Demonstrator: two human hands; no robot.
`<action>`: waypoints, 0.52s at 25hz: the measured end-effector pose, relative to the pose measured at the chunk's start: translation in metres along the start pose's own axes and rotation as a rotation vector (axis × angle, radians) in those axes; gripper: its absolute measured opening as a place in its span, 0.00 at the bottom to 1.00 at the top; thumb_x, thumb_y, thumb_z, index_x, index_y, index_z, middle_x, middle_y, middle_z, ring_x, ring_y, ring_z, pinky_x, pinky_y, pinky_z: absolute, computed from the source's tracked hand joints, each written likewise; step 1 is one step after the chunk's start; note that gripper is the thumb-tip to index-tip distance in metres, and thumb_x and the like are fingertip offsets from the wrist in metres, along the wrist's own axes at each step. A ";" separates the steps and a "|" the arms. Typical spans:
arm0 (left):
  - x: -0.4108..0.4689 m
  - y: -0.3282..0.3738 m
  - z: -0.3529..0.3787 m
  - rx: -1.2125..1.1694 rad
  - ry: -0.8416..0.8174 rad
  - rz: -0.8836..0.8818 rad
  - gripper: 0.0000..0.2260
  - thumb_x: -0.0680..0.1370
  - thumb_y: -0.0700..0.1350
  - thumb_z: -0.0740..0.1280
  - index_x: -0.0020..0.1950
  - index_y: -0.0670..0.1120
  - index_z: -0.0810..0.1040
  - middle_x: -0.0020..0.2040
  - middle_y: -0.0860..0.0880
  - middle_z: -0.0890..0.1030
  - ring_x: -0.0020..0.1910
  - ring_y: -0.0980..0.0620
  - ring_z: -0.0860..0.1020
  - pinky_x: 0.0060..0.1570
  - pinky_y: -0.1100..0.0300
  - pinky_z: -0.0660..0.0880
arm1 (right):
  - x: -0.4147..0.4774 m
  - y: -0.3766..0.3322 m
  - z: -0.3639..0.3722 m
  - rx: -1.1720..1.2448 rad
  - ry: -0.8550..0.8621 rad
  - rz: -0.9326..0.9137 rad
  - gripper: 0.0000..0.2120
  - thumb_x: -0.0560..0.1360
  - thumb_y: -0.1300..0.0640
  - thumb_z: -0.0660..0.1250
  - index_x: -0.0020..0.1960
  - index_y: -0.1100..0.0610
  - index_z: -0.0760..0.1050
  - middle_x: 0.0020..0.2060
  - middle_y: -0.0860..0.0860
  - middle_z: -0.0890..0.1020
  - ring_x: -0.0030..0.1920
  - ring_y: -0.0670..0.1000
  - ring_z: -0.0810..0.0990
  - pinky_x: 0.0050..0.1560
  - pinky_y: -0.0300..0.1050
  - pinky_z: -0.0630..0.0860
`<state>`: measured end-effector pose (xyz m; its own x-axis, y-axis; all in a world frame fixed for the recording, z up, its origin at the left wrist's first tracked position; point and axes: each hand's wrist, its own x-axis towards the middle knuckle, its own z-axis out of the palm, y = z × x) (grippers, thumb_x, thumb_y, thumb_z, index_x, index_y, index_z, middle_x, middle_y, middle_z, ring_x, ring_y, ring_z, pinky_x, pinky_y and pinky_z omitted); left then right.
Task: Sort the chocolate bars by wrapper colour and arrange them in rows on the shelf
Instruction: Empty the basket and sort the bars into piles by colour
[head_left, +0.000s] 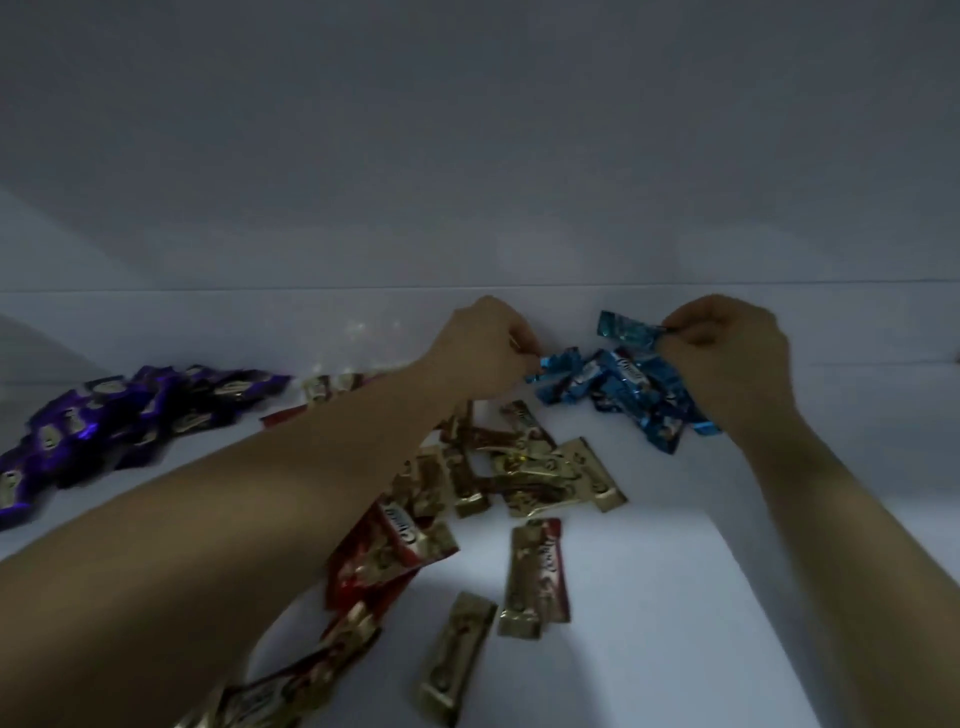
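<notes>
On the white shelf (675, 597) lie chocolate bars in groups. Several blue-wrapped bars (618, 387) are heaped near the back wall between my hands. My left hand (485, 345) pinches the end of one blue bar (553, 366) at the heap's left edge. My right hand (727, 353) pinches another blue bar (626, 327) by its end, lifted a little above the heap. Several purple bars (114, 421) lie in a band at the left. Gold and red bars (498, 467) are scattered in the middle and toward the front, partly hidden under my left forearm.
The shelf's back wall (467, 208) rises just behind the blue heap. A loose gold bar (452, 660) and a gold-and-red one (535, 577) lie near the front. Bare white shelf surface shows at the right and front right.
</notes>
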<state>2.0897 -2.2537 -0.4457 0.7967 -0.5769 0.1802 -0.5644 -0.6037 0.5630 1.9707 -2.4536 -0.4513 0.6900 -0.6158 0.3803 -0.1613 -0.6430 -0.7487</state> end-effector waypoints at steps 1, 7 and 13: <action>0.011 0.005 0.011 0.019 -0.024 0.024 0.05 0.76 0.44 0.73 0.50 0.44 0.86 0.47 0.47 0.85 0.35 0.61 0.75 0.29 0.79 0.66 | 0.004 0.007 0.001 -0.040 -0.013 0.000 0.05 0.72 0.62 0.71 0.46 0.54 0.82 0.32 0.44 0.82 0.34 0.40 0.77 0.35 0.31 0.68; -0.002 0.000 0.000 0.152 -0.012 0.153 0.11 0.80 0.51 0.69 0.58 0.47 0.83 0.53 0.53 0.82 0.46 0.57 0.79 0.46 0.69 0.71 | 0.005 0.015 0.006 -0.140 -0.020 -0.093 0.08 0.75 0.57 0.72 0.53 0.53 0.81 0.44 0.48 0.83 0.44 0.48 0.78 0.41 0.33 0.71; -0.092 -0.077 -0.084 0.234 0.052 0.118 0.08 0.80 0.46 0.68 0.57 0.57 0.82 0.51 0.59 0.83 0.45 0.69 0.76 0.45 0.76 0.67 | -0.046 -0.033 0.033 -0.118 -0.154 -0.453 0.09 0.78 0.57 0.69 0.57 0.50 0.79 0.49 0.47 0.80 0.52 0.48 0.75 0.50 0.37 0.68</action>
<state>2.0776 -2.1077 -0.4375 0.7293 -0.6254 0.2775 -0.6836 -0.6484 0.3351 1.9674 -2.3891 -0.4613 0.8044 -0.1932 0.5618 0.1064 -0.8834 -0.4563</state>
